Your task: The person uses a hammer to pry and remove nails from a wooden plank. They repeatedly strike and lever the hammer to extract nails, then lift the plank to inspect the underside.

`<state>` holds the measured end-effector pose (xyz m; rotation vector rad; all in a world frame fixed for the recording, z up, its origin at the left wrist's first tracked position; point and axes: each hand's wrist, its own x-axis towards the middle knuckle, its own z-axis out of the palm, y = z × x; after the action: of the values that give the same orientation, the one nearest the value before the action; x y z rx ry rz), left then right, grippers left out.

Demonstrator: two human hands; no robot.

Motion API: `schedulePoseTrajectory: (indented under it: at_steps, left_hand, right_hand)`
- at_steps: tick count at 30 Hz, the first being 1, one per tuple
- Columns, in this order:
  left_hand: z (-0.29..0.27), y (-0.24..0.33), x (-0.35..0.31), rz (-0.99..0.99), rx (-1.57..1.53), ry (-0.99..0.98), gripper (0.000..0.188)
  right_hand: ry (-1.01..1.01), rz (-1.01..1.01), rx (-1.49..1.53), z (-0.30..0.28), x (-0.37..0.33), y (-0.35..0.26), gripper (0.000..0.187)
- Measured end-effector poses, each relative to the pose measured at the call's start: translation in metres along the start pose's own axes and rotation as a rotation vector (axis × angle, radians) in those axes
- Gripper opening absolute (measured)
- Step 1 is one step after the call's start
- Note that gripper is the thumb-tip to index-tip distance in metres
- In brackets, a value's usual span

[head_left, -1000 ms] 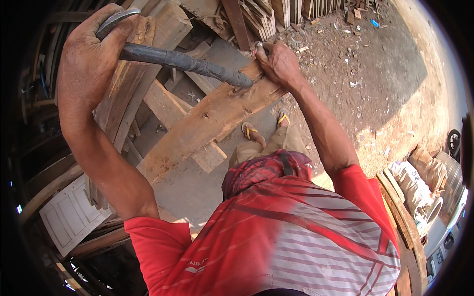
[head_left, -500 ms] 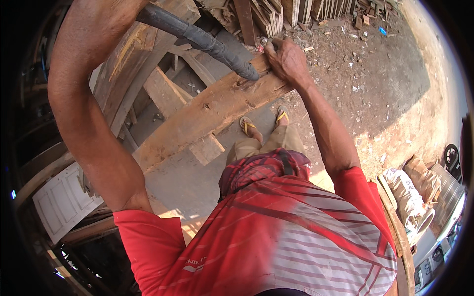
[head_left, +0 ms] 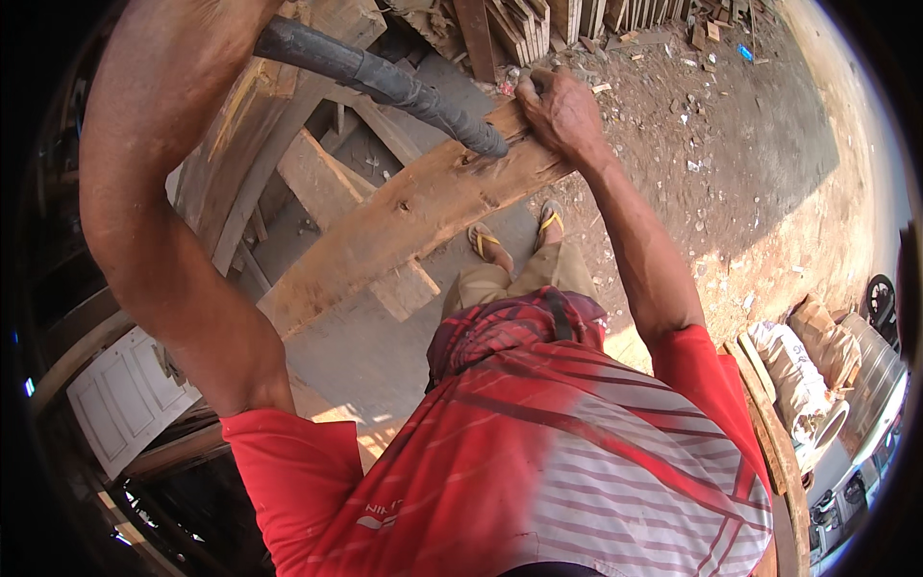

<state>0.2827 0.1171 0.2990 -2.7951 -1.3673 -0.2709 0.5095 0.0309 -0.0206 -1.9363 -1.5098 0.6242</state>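
Observation:
A long, rough wooden plank [head_left: 385,216] runs slantwise in front of me, its surface brown with knots and dark holes. At its upper right end, my right hand [head_left: 565,113] is closed over the plank's edge. My left forearm rises along the left side and leaves the picture at the top, so that hand is hidden from view. Beside the forearm, a black pole-like piece [head_left: 389,82], wrapped in tape toward its lower end, slants down to the plank. Its tip appears to meet the wood near my right hand; what its upper end joins is hidden.
Under the plank lies a short wood block [head_left: 404,290]. Heavy timbers [head_left: 245,144] lean at the left, above a white panelled door [head_left: 128,399]. Cut boards [head_left: 514,34] stand at the back. Debris litters the dirt floor [head_left: 711,192]; stuffed sacks [head_left: 793,375] sit at right.
My left forearm has shifted slightly left, and the upper part of the black pole has moved left and down a little. My right hand stays at the plank's end.

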Motion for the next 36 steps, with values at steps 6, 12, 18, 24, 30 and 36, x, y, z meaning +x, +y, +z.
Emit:
schedulePoseTrajectory:
  at_steps: [6,12,18,24,30,36]
  left_hand:
    - [0.008,0.046,-0.064,-0.207,-0.067,0.064,0.029]
    - [0.013,0.028,-0.067,-0.187,-0.158,0.189,0.032]
    - [0.009,-0.012,-0.078,-0.434,-0.165,0.039,0.046]
    - [0.025,-0.024,-0.105,-0.744,-0.417,-0.034,0.04]
    - [0.012,0.009,-0.122,-0.688,-0.402,-0.016,0.036]
    - [0.003,0.053,-0.149,-0.536,-0.412,0.066,0.026]
  right_hand:
    - [0.099,0.005,-0.001,0.002,-0.004,0.004,0.037]
    - [0.0,0.027,-0.003,0.001,0.0,0.003,0.039]
    - [-0.02,-0.002,-0.019,0.005,0.0,-0.002,0.042]
    - [-0.044,0.018,-0.06,0.003,0.003,0.005,0.044]
    - [-0.06,0.011,-0.029,0.002,0.003,0.003,0.044]
    - [-0.005,-0.028,-0.041,0.007,0.003,0.01,0.044]
